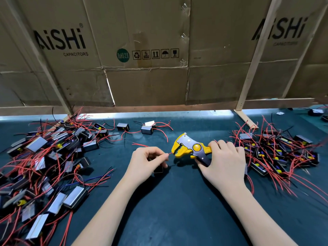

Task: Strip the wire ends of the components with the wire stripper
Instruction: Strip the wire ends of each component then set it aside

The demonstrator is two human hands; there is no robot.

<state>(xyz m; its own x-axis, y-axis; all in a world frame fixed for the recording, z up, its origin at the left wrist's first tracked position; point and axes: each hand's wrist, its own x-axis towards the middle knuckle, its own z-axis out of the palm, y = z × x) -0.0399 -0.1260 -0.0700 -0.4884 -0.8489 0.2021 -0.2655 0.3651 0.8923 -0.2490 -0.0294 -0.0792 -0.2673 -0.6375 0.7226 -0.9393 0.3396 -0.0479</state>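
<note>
On dark green mat [177, 201], between two component heaps: my left hand [147, 163] pinched red wire [170, 153], component [158, 169] tucked beneath fingers. My right hand [224, 162] clenched round yellow wire stripper [190, 147] handles. Wire tip sat at stripper's mouth. AiSHi cardboard [142, 50] stood behind.

The head camera (the only view) looks forward and down, close over the dark green table [177, 210].
</note>
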